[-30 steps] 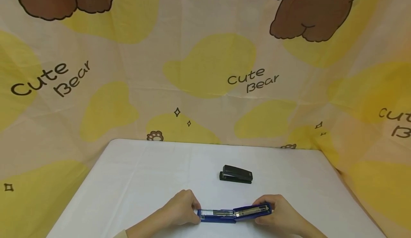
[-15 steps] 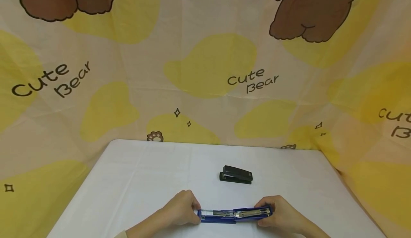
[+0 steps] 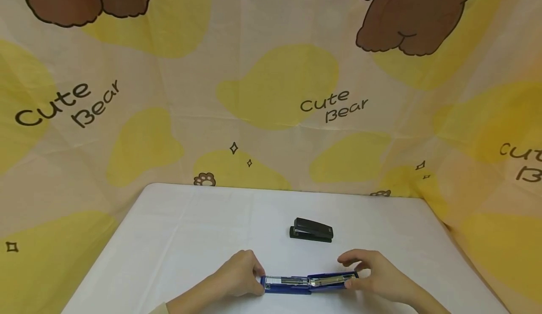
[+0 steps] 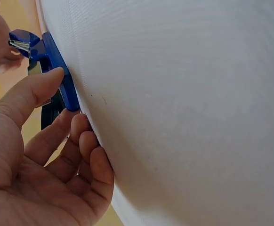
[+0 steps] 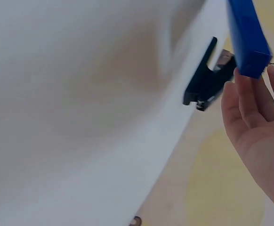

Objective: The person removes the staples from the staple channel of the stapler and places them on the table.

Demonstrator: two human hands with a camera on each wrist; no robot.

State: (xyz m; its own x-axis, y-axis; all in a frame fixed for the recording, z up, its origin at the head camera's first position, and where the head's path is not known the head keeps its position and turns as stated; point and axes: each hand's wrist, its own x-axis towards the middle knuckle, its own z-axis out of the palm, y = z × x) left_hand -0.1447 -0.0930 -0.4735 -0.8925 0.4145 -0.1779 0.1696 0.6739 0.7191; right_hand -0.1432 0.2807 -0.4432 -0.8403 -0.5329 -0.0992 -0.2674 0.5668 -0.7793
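Note:
A blue stapler (image 3: 288,286) lies folded wide apart on the white table, its metal insides facing up. My left hand (image 3: 239,274) pinches the left end of its base; the thumb (image 4: 43,87) presses the blue side in the left wrist view. At the other end, my right hand (image 3: 377,276) has its fingers spread and loosely bent around the raised blue top (image 5: 250,44). The thumb is close to that end, and I cannot tell whether it touches. Some fingertips in the right wrist view are partly behind the blue end.
A black stapler (image 3: 311,230) sits beyond the blue one, its top slightly raised from its base. The white table (image 3: 203,229) reaches back to a yellow and cream curtain (image 3: 271,88) with bear prints.
My right hand has loosened from the blue stapler's top, its fingers lifting and spreading away. The top was lowered slightly earlier. My left hand keeps its pinch.

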